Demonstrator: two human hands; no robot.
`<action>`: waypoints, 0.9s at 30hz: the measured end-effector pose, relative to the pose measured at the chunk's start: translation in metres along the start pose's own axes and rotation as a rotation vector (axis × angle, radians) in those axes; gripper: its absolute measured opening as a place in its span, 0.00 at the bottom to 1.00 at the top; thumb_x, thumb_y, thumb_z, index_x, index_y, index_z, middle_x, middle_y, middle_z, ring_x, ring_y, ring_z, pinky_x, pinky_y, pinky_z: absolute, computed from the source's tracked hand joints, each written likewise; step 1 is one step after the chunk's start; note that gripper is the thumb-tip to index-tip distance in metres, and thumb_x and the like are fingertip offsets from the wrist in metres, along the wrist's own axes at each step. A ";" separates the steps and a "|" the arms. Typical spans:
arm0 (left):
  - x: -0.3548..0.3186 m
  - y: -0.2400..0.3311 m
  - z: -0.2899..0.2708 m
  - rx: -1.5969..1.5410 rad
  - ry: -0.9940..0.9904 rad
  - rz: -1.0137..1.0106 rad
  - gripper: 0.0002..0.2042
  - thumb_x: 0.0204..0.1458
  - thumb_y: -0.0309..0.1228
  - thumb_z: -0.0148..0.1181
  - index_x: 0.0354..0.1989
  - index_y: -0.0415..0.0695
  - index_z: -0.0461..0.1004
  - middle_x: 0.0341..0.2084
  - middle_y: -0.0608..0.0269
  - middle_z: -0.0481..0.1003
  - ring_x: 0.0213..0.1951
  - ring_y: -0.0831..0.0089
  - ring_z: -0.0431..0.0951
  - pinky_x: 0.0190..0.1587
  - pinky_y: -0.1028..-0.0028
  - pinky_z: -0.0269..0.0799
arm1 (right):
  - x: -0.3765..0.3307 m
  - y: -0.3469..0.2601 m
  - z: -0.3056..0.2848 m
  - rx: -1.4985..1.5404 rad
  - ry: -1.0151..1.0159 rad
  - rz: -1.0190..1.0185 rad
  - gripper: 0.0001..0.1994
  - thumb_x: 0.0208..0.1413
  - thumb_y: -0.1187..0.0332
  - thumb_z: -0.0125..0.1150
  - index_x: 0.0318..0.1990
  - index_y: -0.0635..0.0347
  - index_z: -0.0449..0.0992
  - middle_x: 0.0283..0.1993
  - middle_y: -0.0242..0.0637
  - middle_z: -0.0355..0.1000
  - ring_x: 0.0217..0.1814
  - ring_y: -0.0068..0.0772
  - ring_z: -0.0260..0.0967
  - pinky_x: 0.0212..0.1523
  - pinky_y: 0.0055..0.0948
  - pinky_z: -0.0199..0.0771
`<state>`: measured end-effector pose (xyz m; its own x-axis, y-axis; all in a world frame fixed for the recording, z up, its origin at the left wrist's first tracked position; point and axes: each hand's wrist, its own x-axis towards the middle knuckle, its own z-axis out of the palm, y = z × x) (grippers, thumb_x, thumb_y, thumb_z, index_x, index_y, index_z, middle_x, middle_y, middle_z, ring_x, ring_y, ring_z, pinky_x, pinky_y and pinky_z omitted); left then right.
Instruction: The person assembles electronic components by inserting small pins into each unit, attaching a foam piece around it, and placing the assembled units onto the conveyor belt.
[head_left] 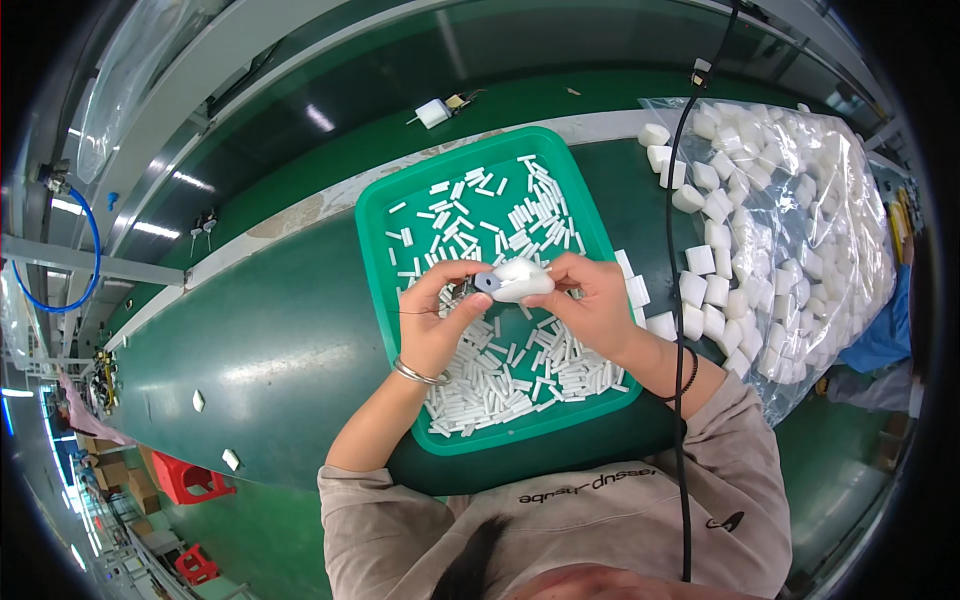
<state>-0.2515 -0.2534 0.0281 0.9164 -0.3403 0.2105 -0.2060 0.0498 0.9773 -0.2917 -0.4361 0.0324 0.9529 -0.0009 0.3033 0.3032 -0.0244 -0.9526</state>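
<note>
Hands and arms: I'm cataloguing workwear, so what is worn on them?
The left hand is ungloved, with a silvery bangle at the wrist; the right hand, also ungloved, has a thin black bracelet. Greyish-beige sleeves stop around the elbows.

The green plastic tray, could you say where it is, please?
In the head view, the tray lies mid-picture on the dark green table, beneath the left hand and right hand, left of the clear plastic bag.

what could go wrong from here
The left hand and right hand hold a grey piece and a white part above the green tray; a slip might drop them among the small white sticks.

White blocks lie loose between tray and clear bag, so the right forearm could knock them.
</note>
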 end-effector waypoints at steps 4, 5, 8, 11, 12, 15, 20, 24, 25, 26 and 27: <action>0.001 -0.002 0.000 0.066 -0.033 0.040 0.11 0.38 0.24 0.61 0.33 0.40 0.73 0.28 0.64 0.73 0.31 0.78 0.69 0.35 0.80 0.62 | 0.002 0.000 -0.006 -0.288 -0.101 -0.073 0.10 0.39 0.70 0.65 0.28 0.66 0.72 0.26 0.37 0.70 0.25 0.21 0.68 0.24 0.18 0.66; 0.001 -0.001 0.000 0.068 -0.032 0.039 0.11 0.38 0.24 0.61 0.33 0.40 0.73 0.28 0.64 0.73 0.31 0.78 0.69 0.35 0.80 0.62 | 0.002 0.001 -0.006 -0.406 -0.091 -0.146 0.12 0.38 0.68 0.66 0.28 0.65 0.72 0.29 0.37 0.70 0.26 0.21 0.68 0.25 0.19 0.66; 0.000 -0.001 -0.001 0.082 -0.031 0.025 0.11 0.38 0.24 0.61 0.33 0.40 0.73 0.29 0.64 0.73 0.32 0.78 0.69 0.35 0.80 0.62 | 0.005 0.004 -0.006 -0.474 -0.050 -0.235 0.17 0.36 0.67 0.67 0.34 0.63 0.71 0.32 0.37 0.69 0.28 0.23 0.67 0.26 0.20 0.66; -0.001 -0.004 -0.002 0.077 -0.065 0.007 0.12 0.37 0.24 0.62 0.34 0.40 0.73 0.29 0.64 0.73 0.33 0.78 0.69 0.37 0.79 0.63 | 0.005 0.000 0.005 -0.082 0.064 -0.135 0.22 0.36 0.67 0.68 0.41 0.61 0.68 0.29 0.37 0.68 0.27 0.25 0.68 0.26 0.20 0.67; -0.001 -0.004 -0.001 0.035 -0.097 -0.033 0.12 0.37 0.23 0.62 0.34 0.39 0.72 0.29 0.64 0.73 0.33 0.78 0.69 0.38 0.79 0.64 | 0.003 0.001 0.005 -0.083 0.064 -0.135 0.22 0.36 0.67 0.68 0.41 0.61 0.68 0.29 0.37 0.68 0.27 0.25 0.68 0.26 0.20 0.67; -0.001 -0.002 -0.001 -0.003 -0.143 -0.087 0.13 0.37 0.23 0.63 0.35 0.39 0.72 0.29 0.64 0.73 0.34 0.78 0.69 0.40 0.78 0.64 | 0.000 0.008 0.004 -0.103 0.077 -0.269 0.24 0.35 0.68 0.68 0.42 0.59 0.66 0.29 0.38 0.68 0.26 0.26 0.68 0.26 0.21 0.69; -0.001 -0.003 0.001 -0.024 -0.114 -0.086 0.13 0.36 0.23 0.63 0.34 0.39 0.72 0.29 0.64 0.73 0.33 0.78 0.70 0.39 0.79 0.65 | 0.001 0.012 0.001 -0.149 0.021 -0.309 0.18 0.35 0.71 0.68 0.35 0.61 0.66 0.30 0.38 0.69 0.27 0.25 0.69 0.27 0.20 0.71; -0.001 -0.002 0.000 0.042 -0.097 -0.070 0.12 0.36 0.23 0.64 0.32 0.39 0.71 0.27 0.65 0.73 0.31 0.80 0.70 0.36 0.80 0.65 | 0.000 0.012 0.004 -0.124 0.028 -0.219 0.17 0.36 0.72 0.68 0.34 0.62 0.66 0.29 0.37 0.68 0.29 0.26 0.70 0.28 0.20 0.72; -0.001 -0.001 0.000 0.086 -0.104 -0.062 0.12 0.36 0.23 0.64 0.31 0.39 0.71 0.27 0.65 0.73 0.30 0.80 0.70 0.35 0.80 0.66 | 0.000 0.010 0.004 -0.132 0.022 -0.193 0.17 0.36 0.73 0.67 0.33 0.62 0.66 0.29 0.37 0.68 0.29 0.25 0.70 0.28 0.20 0.72; -0.001 0.003 0.001 0.106 -0.104 -0.078 0.12 0.36 0.23 0.64 0.31 0.40 0.71 0.27 0.65 0.73 0.29 0.80 0.70 0.34 0.80 0.66 | 0.000 0.010 0.004 -0.137 0.014 -0.169 0.16 0.36 0.73 0.67 0.33 0.62 0.66 0.29 0.36 0.68 0.30 0.25 0.70 0.29 0.20 0.72; -0.001 0.001 0.000 0.138 -0.109 -0.058 0.12 0.36 0.24 0.65 0.31 0.40 0.71 0.27 0.64 0.73 0.29 0.79 0.70 0.34 0.80 0.66 | 0.000 0.011 0.005 -0.122 0.000 -0.174 0.16 0.36 0.73 0.67 0.33 0.62 0.66 0.29 0.36 0.68 0.30 0.25 0.70 0.29 0.20 0.72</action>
<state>-0.2524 -0.2527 0.0286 0.8873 -0.4386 0.1429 -0.2059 -0.0994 0.9735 -0.2886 -0.4318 0.0220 0.8864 0.0136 0.4627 0.4596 -0.1454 -0.8761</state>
